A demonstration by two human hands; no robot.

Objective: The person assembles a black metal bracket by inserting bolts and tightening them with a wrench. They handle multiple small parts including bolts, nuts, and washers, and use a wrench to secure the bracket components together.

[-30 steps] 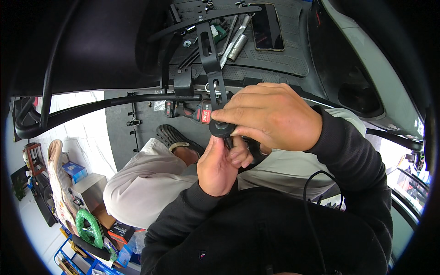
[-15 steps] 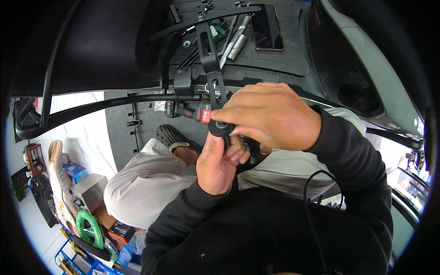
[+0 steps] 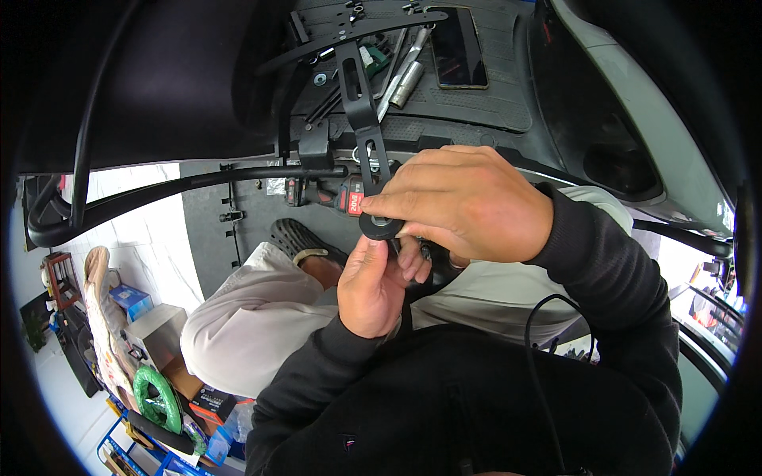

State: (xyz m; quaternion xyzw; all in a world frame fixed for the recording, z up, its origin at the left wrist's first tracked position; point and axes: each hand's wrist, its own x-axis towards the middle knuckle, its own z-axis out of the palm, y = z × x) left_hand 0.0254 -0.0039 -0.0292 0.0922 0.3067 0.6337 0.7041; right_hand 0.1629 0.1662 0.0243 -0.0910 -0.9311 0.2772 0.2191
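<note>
Hands together: right hand (image 3: 464, 198) pinching black washer (image 3: 381, 226) under slotted bracket (image 3: 361, 103), left hand (image 3: 373, 285) closed around something hidden beneath.

A small black round washer (image 3: 381, 226) with a centre hole is held flat against the lower end of a black slotted metal bracket (image 3: 361, 103), which rises away.

Ahead of you a dark phone (image 3: 459, 46) lies flat on the grey mat (image 3: 508, 103), with silver sockets (image 3: 406, 75) just left of it. Lower left, a green coil (image 3: 155, 397) sits near a cardboard box (image 3: 159, 333) and a small blue box (image 3: 129, 301).
</note>
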